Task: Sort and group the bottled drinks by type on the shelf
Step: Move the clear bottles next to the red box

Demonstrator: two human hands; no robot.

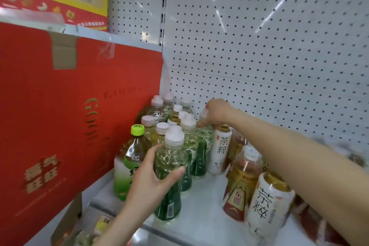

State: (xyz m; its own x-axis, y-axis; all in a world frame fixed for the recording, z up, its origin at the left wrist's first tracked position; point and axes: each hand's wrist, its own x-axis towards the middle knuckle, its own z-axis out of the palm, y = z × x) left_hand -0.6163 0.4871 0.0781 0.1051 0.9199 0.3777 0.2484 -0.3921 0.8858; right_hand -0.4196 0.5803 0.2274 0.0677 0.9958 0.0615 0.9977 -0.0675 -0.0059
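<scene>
Left hand grips front green bottle; right hand pinches rear bottle by its cap. Green ones mostly grouped at shelf left edge; right-side bottles look unsorted.

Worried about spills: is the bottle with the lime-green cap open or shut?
Shut. The lime-green cap sits on the neck of the bottle.

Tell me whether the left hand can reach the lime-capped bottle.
Probably yes: the lime-capped bottle stands unblocked beside the left hand, which must first release the white-capped bottle it grips.
</scene>
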